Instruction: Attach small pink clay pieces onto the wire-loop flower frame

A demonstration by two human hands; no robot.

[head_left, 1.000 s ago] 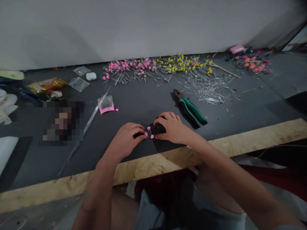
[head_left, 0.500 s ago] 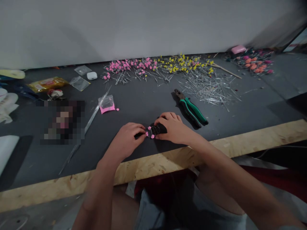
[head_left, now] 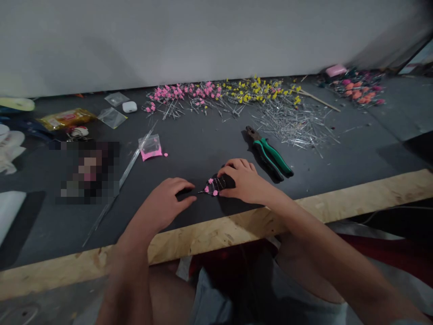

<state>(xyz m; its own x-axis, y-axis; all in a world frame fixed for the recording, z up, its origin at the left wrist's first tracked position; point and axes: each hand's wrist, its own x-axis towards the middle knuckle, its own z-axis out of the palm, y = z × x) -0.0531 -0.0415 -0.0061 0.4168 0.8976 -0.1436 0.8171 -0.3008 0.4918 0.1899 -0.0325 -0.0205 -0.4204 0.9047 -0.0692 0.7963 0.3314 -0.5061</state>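
1. Pink-tipped wires [head_left: 212, 186] lie bunched on a small black piece [head_left: 226, 182] near the table's wooden front edge [head_left: 216, 234], pinned under the right hand [head_left: 244, 180], whose fingers curl down over the piece.
2. Just left of it, the left hand [head_left: 165, 203] rests loosely curled on the dark tabletop [head_left: 203, 144]; whether it grips anything I cannot tell.
3. Green-handled pliers [head_left: 269, 153] lie just beyond the right hand.
4. Farther back are loose silver pins [head_left: 297, 124] and rows of pink and yellow pin heads [head_left: 219, 92].
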